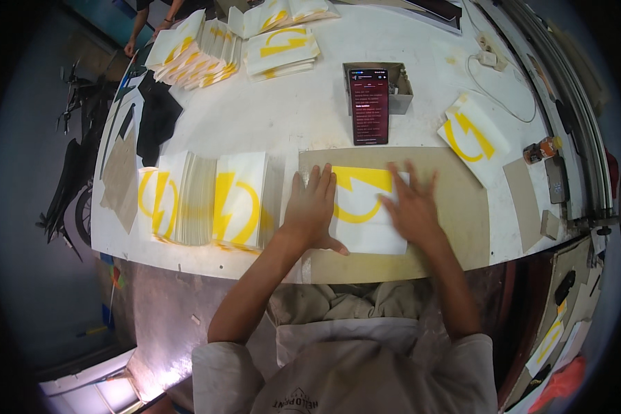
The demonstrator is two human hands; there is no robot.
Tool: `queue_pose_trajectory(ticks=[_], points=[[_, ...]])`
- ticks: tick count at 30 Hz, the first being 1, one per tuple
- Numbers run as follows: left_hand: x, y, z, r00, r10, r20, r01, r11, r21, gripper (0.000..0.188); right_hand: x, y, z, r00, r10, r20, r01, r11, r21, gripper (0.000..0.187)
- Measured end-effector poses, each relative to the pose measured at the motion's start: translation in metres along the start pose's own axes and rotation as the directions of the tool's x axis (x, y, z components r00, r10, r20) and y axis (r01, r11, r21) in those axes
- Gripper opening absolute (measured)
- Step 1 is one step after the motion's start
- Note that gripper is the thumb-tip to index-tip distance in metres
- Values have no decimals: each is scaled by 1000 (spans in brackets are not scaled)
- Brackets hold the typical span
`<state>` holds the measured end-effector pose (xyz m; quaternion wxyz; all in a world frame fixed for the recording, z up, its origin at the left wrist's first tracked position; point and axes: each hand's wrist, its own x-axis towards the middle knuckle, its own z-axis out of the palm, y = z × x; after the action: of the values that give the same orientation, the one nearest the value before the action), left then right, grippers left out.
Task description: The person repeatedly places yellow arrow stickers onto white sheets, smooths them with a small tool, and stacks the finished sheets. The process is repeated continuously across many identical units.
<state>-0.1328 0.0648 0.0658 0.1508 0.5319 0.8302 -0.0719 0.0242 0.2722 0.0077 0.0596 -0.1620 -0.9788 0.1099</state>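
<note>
White sheet with a yellow emblem [366, 207] lies on the brown board [455, 200] near the counter's [310, 110] front edge. Left hand [312, 207] presses it flat, fingers spread. Right hand [412, 203] too, blurred.

Yellow print on the white sheet [366, 207] partly under both hands, right hand [410, 203] blurred

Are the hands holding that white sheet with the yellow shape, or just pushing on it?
Just pushing: the left hand lies flat on the white sheet with the yellow shape at its left edge, the right hand at its right.
</note>
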Motion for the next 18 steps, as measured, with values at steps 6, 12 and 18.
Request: queue_pose_trajectory(ticks=[6,12,18], points=[[-14,30,7,994,-109,7,109,991,-73,153,-57,-31,-21,997,42,-68,-49,992,-115,68],[-16,28,29,987,-66,-144,51,993,-108,153,-68,-69,-1,994,-74,76,67,994,89,67],[-15,24,33,987,-51,-154,27,988,-153,159,-75,-45,-19,996,79,-36,-82,993,-83,75]])
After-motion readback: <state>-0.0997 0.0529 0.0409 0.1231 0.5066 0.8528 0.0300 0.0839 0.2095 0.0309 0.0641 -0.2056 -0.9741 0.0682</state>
